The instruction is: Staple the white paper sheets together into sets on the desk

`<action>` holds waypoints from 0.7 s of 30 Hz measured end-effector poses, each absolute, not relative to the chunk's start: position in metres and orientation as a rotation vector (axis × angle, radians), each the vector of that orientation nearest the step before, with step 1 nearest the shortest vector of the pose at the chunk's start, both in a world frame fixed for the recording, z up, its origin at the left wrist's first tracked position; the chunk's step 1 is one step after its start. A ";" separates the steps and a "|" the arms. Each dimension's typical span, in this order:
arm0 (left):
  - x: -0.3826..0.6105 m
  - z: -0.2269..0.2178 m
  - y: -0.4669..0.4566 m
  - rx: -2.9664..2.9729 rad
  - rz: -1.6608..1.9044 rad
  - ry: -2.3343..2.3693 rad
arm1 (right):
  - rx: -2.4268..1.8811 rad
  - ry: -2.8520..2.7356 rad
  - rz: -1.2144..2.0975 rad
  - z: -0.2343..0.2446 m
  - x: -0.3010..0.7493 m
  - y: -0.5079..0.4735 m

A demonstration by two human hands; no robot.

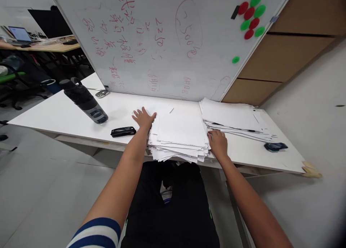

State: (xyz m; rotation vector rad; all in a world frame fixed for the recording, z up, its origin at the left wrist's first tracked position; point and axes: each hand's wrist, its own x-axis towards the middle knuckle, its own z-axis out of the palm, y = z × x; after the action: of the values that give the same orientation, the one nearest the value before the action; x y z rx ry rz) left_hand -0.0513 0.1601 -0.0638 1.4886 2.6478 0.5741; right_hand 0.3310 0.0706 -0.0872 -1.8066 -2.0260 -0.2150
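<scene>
A thick, uneven stack of white paper (180,131) lies at the front edge of the white table, some sheets jutting over it. My left hand (144,118) rests at the stack's left side, fingers spread over the tabletop and thumb by the paper's edge. On the other side, my right hand (217,141) has its fingers bent against the stack's right edge; whether they grip any sheets is hidden. A second pile of paper (229,115) sits behind and right of that hand. Left of the stack lies a black stapler (123,131).
A black bottle (85,102) stands on the left of the table (54,113), near a computer mouse (102,93). A dark small object (275,146) lies at the right. Behind rises a whiteboard (167,43) with red writing and round magnets. Brown boxes (300,57) stand beside it.
</scene>
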 end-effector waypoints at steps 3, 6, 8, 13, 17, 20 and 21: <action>-0.050 -0.062 0.159 1.522 0.599 2.611 | -1.810 -2.021 -0.193 -0.088 0.331 0.071; -0.049 -0.060 0.157 1.559 0.615 2.586 | -1.810 -2.012 -0.178 -0.088 0.331 0.072; -0.049 -0.059 0.157 1.575 0.625 2.575 | -1.811 -2.008 -0.174 -0.087 0.331 0.072; -0.049 -0.060 0.157 1.683 0.676 2.513 | -1.817 -2.015 -0.171 -0.084 0.330 0.070; -0.050 -0.061 0.156 1.723 0.731 2.529 | -1.822 -2.016 -0.164 -0.081 0.328 0.069; -0.050 -0.061 0.155 1.706 0.744 2.546 | -1.822 -2.021 -0.158 -0.081 0.328 0.069; -0.050 -0.061 0.155 1.694 0.740 2.552 | -1.825 -2.022 -0.160 -0.081 0.328 0.069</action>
State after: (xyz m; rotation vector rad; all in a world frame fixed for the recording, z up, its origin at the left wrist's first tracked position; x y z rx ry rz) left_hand -0.0499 0.1546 -0.0610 1.6943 2.5517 0.7396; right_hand 0.3281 0.0689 -0.0806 -1.8251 -2.0216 -0.1596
